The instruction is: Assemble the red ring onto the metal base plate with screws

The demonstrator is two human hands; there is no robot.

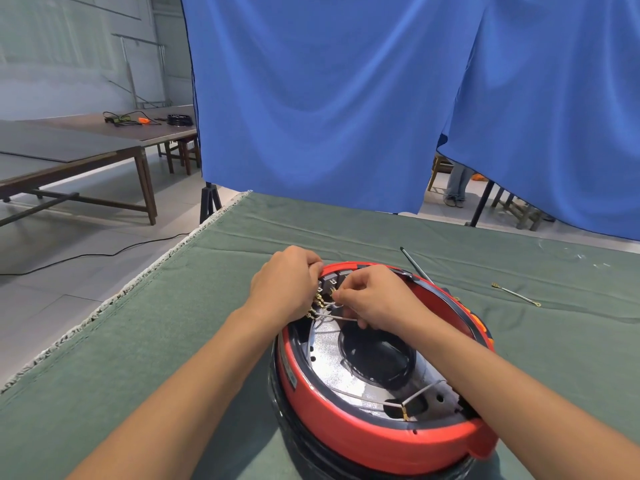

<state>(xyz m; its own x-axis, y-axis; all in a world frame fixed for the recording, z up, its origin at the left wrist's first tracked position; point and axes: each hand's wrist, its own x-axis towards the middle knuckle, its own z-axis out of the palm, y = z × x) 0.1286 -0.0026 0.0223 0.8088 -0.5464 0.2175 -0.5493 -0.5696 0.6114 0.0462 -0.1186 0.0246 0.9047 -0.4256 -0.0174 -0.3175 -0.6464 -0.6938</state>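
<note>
The red ring (363, 424) sits around a shiny metal base plate (343, 375) on top of a black round body, low in the middle of the view. Grey wires with brass terminals (320, 304) cluster at the ring's far left inner edge. My left hand (287, 282) curls over the ring's far rim beside those terminals. My right hand (370, 296) pinches a grey wire with a brass terminal just to their right. Another grey wire (412, 400) lies across the plate near the front.
A screwdriver (415, 266) lies on the green cloth (173, 341) behind the ring. A loose wire with terminals (516, 295) rests to the right. A blue curtain (329, 98) hangs behind the table. Wooden tables (86, 150) stand at the far left.
</note>
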